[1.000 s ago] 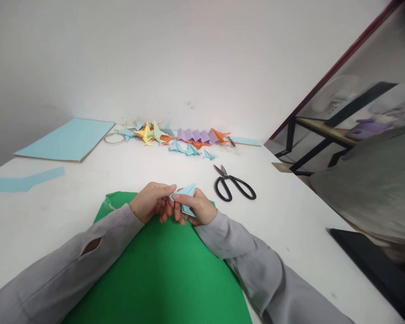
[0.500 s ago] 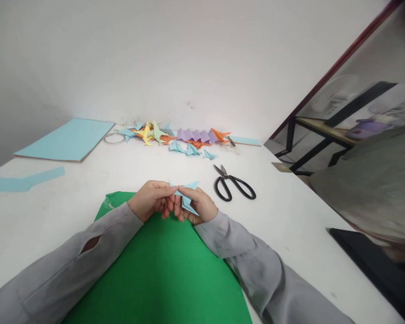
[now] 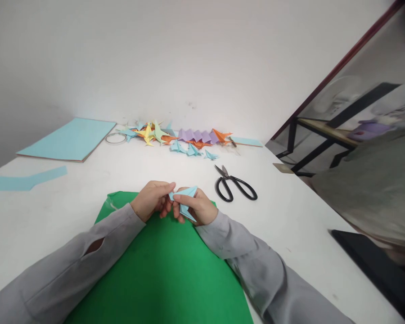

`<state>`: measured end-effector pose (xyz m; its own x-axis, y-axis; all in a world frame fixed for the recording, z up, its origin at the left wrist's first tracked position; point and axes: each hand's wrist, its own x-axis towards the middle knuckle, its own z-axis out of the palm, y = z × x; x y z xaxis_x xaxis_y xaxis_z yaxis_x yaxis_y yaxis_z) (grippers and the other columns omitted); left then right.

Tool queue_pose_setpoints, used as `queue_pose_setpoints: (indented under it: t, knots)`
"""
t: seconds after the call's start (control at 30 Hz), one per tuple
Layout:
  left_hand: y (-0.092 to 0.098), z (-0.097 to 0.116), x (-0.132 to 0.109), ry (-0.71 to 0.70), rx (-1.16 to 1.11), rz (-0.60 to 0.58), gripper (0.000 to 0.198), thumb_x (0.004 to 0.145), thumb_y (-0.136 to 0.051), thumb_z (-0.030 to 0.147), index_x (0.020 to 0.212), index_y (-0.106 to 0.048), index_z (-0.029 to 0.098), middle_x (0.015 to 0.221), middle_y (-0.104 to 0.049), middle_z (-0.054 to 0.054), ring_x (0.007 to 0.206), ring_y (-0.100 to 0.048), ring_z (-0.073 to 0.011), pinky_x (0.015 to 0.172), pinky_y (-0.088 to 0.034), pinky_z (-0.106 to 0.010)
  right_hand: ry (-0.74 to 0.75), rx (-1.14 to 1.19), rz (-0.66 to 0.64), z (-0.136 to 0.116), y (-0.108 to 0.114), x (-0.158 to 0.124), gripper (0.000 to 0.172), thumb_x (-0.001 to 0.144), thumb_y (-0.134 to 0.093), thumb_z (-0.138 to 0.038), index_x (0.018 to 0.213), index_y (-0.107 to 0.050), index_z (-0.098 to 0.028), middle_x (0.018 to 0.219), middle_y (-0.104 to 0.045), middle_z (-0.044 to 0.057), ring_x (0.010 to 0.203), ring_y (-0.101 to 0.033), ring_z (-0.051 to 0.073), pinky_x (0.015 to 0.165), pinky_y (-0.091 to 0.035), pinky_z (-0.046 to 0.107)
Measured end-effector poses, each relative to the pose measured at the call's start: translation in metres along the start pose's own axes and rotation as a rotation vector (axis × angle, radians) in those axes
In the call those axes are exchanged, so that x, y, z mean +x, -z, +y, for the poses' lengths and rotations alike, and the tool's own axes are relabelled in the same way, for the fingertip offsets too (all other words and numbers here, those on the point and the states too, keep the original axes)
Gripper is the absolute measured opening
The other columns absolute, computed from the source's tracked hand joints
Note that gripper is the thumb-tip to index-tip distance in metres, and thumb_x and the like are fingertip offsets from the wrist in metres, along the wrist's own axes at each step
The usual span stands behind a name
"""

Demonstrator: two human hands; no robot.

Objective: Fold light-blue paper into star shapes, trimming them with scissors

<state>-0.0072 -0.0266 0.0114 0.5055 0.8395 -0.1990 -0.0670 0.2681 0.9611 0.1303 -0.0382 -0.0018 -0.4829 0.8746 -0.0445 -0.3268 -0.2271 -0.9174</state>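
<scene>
A small light-blue folded paper piece (image 3: 185,192) is held between both hands just above the far edge of a green sheet (image 3: 162,279). My left hand (image 3: 153,199) pinches its left tip with thumb and fingers closed. My right hand (image 3: 196,207) grips its right side, fingers curled around it; a lower flap of the paper sticks out under the fingers. Both arms wear grey sleeves.
Black scissors (image 3: 234,185) lie shut on the white table (image 3: 87,180) to the right of my hands. Several folded paper figures (image 3: 178,137) lie along the wall, with a tape ring (image 3: 114,137), a light-blue sheet stack (image 3: 69,139) and a blue strip (image 3: 23,181) at left.
The paper piece has been turned and pressed a little between the fingers; its pointed tips stood out more half a second ago. The hands stay in the same place.
</scene>
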Motion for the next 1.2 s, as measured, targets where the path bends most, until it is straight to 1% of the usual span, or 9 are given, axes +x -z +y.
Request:
queue_pose_setpoints:
  t: [0.3,0.47,0.63,0.7,0.8,0.87,0.93,1.07,1.2]
  knots:
    - [0.0006,-0.0021,0.0016,-0.025,-0.061,0.038,0.037,0.071,-0.056,0.048,0.057,-0.052,0.013,0.039,-0.055,-0.003,0.031,-0.047,-0.0113,0.028,-0.032,-0.020,-0.027,0.017,-0.001,0.0011,0.0016,-0.0004,0.027,0.065,-0.066,-0.034,0.053,-0.057,-0.011,0.041,-0.059,0.000,0.029,-0.049,0.008,0.027,-0.035,0.016]
    - [0.0033,-0.0007,0.0020,-0.104,-0.085,0.168,0.033,0.071,-0.058,0.045,0.061,-0.052,0.014,0.041,-0.054,0.000,0.029,-0.045,-0.0095,0.029,-0.033,-0.019,-0.101,0.078,0.030,0.0014,0.0023,-0.0003,0.032,0.062,-0.068,-0.041,0.061,-0.060,-0.010,0.046,-0.063,0.003,0.032,-0.054,0.010,0.031,-0.041,0.018]
    - [0.0032,0.0045,0.0007,-0.197,-0.080,0.305,0.035,0.072,-0.057,0.043,0.053,-0.052,0.013,0.041,-0.053,0.000,0.030,-0.045,-0.0082,0.030,-0.035,-0.020,-0.002,0.059,0.149,0.0045,0.0053,0.0028,0.031,0.059,-0.072,-0.039,0.055,-0.054,-0.013,0.041,-0.060,-0.001,0.027,-0.048,0.007,0.026,-0.035,0.015]
    - [0.0010,0.0058,0.0004,-0.156,-0.063,0.280,0.036,0.068,-0.061,0.043,0.051,-0.052,0.013,0.040,-0.053,0.000,0.029,-0.045,-0.0086,0.030,-0.035,-0.020,0.026,0.025,0.173,0.0052,0.0055,0.0033,0.033,0.060,-0.071,-0.040,0.053,-0.053,-0.014,0.039,-0.058,-0.003,0.025,-0.045,0.006,0.025,-0.032,0.014]
    - [-0.0019,0.0055,0.0004,-0.068,0.011,0.182,0.036,0.062,-0.066,0.043,0.048,-0.051,0.013,0.035,-0.049,0.002,0.027,-0.043,-0.0082,0.028,-0.032,-0.019,0.040,-0.041,0.159,0.0050,0.0046,0.0028,0.035,0.059,-0.071,-0.043,0.053,-0.053,-0.014,0.036,-0.056,-0.004,0.023,-0.042,0.005,0.024,-0.029,0.013]
    - [-0.0027,0.0039,0.0005,-0.046,0.026,0.136,0.037,0.062,-0.066,0.043,0.047,-0.051,0.012,0.034,-0.048,0.002,0.026,-0.042,-0.0077,0.028,-0.030,-0.019,0.034,-0.062,0.149,0.0043,0.0039,0.0023,0.037,0.059,-0.071,-0.044,0.051,-0.051,-0.014,0.035,-0.055,-0.004,0.023,-0.041,0.005,0.023,-0.028,0.014]
    - [-0.0025,0.0021,0.0007,-0.052,-0.005,0.139,0.037,0.064,-0.063,0.043,0.047,-0.052,0.012,0.034,-0.048,0.002,0.026,-0.041,-0.0074,0.028,-0.030,-0.018,0.019,-0.055,0.150,0.0034,0.0034,0.0022,0.038,0.059,-0.070,-0.046,0.049,-0.050,-0.015,0.034,-0.054,-0.003,0.022,-0.041,0.005,0.023,-0.028,0.014]
    - [-0.0020,0.0008,0.0009,-0.087,-0.019,0.208,0.034,0.066,-0.063,0.039,0.048,-0.053,0.012,0.033,-0.048,0.002,0.026,-0.040,-0.0069,0.028,-0.031,-0.019,0.003,-0.038,0.155,0.0031,0.0029,0.0025,0.040,0.061,-0.067,-0.049,0.050,-0.051,-0.014,0.034,-0.055,-0.003,0.023,-0.042,0.006,0.024,-0.029,0.015]
    - [-0.0034,0.0002,0.0007,-0.093,-0.007,0.157,0.034,0.067,-0.062,0.039,0.048,-0.052,0.012,0.035,-0.049,0.002,0.027,-0.042,-0.0073,0.028,-0.032,-0.019,0.030,-0.063,0.148,0.0041,0.0025,0.0021,0.039,0.062,-0.067,-0.049,0.053,-0.052,-0.015,0.035,-0.055,-0.003,0.023,-0.042,0.006,0.025,-0.029,0.015]
